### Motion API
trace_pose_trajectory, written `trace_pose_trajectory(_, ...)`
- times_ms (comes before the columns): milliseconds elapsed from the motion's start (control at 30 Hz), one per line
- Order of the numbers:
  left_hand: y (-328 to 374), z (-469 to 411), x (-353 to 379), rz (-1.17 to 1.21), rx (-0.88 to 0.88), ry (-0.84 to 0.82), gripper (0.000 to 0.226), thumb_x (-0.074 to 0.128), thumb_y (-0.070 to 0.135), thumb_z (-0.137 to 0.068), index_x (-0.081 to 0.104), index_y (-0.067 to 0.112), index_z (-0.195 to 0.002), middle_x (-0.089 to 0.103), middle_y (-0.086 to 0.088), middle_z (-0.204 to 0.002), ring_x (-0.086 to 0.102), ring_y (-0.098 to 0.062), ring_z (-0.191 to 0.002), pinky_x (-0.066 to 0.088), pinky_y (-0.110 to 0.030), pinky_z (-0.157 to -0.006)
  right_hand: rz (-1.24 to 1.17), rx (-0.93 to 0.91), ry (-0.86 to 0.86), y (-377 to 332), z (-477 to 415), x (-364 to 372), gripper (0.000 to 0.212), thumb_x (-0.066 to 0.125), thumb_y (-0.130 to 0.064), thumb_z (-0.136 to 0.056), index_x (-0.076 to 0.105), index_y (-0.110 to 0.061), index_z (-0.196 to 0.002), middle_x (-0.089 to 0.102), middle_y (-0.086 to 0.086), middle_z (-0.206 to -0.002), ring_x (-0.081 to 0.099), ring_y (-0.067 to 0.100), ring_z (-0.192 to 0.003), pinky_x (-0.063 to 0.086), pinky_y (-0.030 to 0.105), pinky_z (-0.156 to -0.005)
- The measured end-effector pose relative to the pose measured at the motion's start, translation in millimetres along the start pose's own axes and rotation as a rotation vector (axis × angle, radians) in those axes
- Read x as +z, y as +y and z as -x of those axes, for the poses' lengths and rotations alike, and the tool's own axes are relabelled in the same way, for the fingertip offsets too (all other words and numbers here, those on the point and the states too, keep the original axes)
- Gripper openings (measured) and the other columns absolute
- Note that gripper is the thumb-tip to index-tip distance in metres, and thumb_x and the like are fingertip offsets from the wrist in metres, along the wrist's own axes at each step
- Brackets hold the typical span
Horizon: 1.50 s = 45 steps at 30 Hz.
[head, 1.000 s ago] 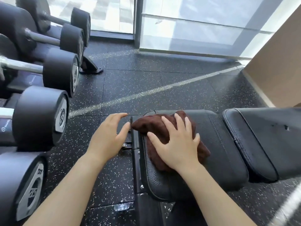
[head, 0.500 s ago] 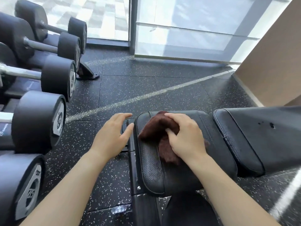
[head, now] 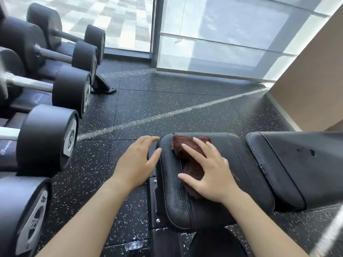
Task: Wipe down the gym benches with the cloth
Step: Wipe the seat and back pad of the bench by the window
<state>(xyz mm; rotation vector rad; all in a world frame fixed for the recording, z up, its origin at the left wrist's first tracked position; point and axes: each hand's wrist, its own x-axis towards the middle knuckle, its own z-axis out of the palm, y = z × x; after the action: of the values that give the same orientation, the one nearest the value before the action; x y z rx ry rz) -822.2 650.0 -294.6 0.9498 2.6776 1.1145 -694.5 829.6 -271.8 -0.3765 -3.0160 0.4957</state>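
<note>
A black padded bench seat (head: 176, 197) lies in front of me, with the longer back pad (head: 297, 164) to its right. A crumpled brown cloth (head: 187, 147) sits on the seat's top. My right hand (head: 209, 173) presses flat on the cloth with fingers spread and straight. My left hand (head: 137, 162) hovers just left of the seat's edge, fingers relaxed and slightly bent, holding nothing. Part of the cloth is hidden under my right hand.
A rack of black dumbbells (head: 55, 130) lines the left side, close to my left arm. Speckled black rubber floor (head: 157, 108) stretches ahead to a glass wall (head: 222, 43). A tan wall (head: 315, 80) stands at the right.
My right hand went from flat to bunching the cloth, then flattened and spread on it again near the seat's far left part. The left hand stayed beside the seat.
</note>
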Motion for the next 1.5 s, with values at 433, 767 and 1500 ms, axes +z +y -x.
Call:
trace_pose_trajectory(433, -14, -8, -12, -0.008, -0.055, 0.007, 0.037, 0.047, 0.036, -0.093, 0.048, 0.025, -0.128, 0.049, 0.006, -0.133, 0.045, -0.013, -0.122, 0.037, -0.032, -0.101, -0.047, 0.085, 0.118, -29, -33, 21, 0.046, 0.056, -0.070, -0.073, 0.056, -0.049, -0.113, 0.044, -0.023, -0.131, 0.039, 0.013, -0.125, 0.037, 0.050, -0.094)
trace_pose_trajectory(767, -21, -9, -26, -0.007, -0.088, 0.041, 0.037, 0.047, 0.035, -0.092, 0.048, 0.025, -0.128, 0.049, 0.006, -0.133, 0.046, -0.014, -0.122, 0.039, -0.034, -0.099, -0.050, 0.059, 0.198, -44, -16, 34, 0.050, 0.044, -0.071, -0.072, 0.058, -0.048, -0.114, 0.052, -0.023, -0.126, 0.046, 0.011, -0.120, 0.046, 0.050, -0.087)
trace_pose_trajectory(1500, -27, -14, -33, 0.025, -0.141, -0.045, 0.036, 0.045, 0.035, -0.094, 0.048, 0.025, -0.128, 0.049, 0.004, -0.133, 0.050, -0.017, -0.115, 0.040, -0.034, -0.097, -0.114, 0.150, 0.263, -45, -45, 27, 0.020, 0.063, -0.052, -0.080, 0.066, -0.042, -0.097, 0.060, -0.020, -0.114, 0.053, 0.016, -0.110, 0.045, 0.048, -0.089)
